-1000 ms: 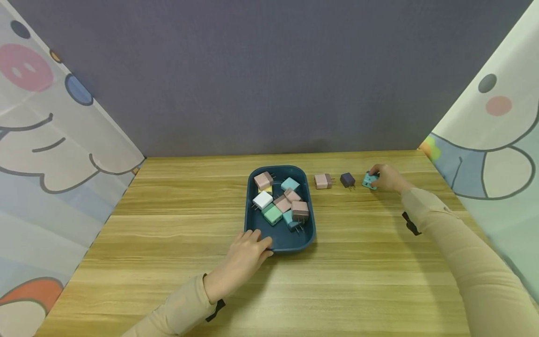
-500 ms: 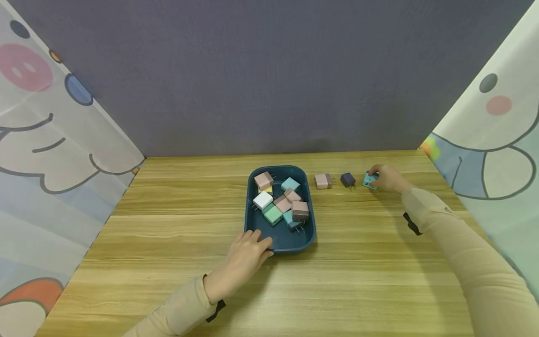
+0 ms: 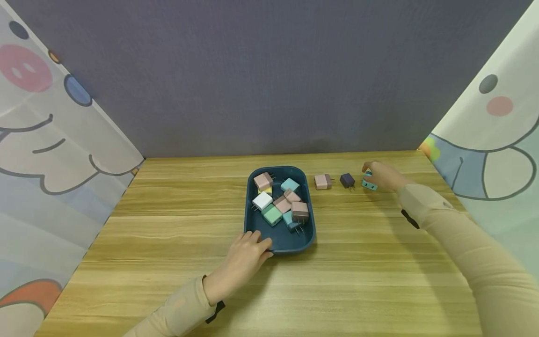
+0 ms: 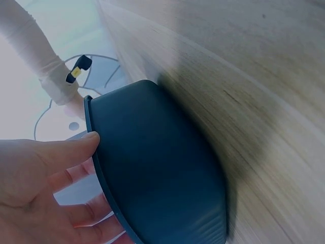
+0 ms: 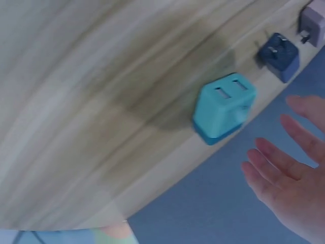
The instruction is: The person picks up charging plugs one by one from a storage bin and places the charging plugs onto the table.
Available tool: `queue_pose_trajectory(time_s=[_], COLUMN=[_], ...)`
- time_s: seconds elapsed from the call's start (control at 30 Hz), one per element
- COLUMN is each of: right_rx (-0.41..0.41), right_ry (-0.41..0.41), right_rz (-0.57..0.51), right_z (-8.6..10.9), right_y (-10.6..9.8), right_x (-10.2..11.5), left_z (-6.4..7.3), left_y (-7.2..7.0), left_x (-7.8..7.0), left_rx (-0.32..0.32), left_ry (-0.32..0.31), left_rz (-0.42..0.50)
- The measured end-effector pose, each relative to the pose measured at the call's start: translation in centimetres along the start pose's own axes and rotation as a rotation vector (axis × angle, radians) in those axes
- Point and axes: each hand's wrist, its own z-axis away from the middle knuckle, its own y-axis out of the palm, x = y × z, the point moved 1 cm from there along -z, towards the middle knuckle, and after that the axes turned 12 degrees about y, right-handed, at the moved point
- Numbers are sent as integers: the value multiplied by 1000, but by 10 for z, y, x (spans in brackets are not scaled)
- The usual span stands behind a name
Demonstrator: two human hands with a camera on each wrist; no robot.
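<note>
Left forearm [image 3: 178, 306] enters low in head view, angled up-right; left hand [image 3: 239, 266] back up, thumb [image 4: 68, 155] opposing curled fingers [image 4: 89, 212] in a pinch grip. Right forearm [image 3: 467, 245] enters lower right, angled up-left, reaching farther forward. Right hand [image 3: 383, 176] back up; right wrist view shows its fingers loosely bent, slightly spread. Hands well apart.

- Yellow block [image 3: 267, 191], toward the tray's [image 3: 290, 239] far left corner: mostly covered.
- Turquoise charger [image 3: 369, 186], toward the tabletop's [image 3: 358, 271] far right corner: partly behind the right hand [image 3: 382, 175], head view.
- Left hand [image 4: 43, 185]: cut off, left wrist view.
</note>
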Motion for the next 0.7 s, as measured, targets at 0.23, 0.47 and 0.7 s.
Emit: queue_pose_trajectory(time_s=[0.23,0.47,0.7], right_rx=[45,43,57], right_ry=[13,-23,-51], right_rz=[59,78,93], right_z=[1,0,-2], right_y=[-7,-10,-16], right_x=[21,38,52], left_z=[0,1,1], left_y=[1,1,2], left_x=[0,0,1], left_rx=[1,-7,-16], left_ry=[-7,0,5], left_rz=[14,9,4])
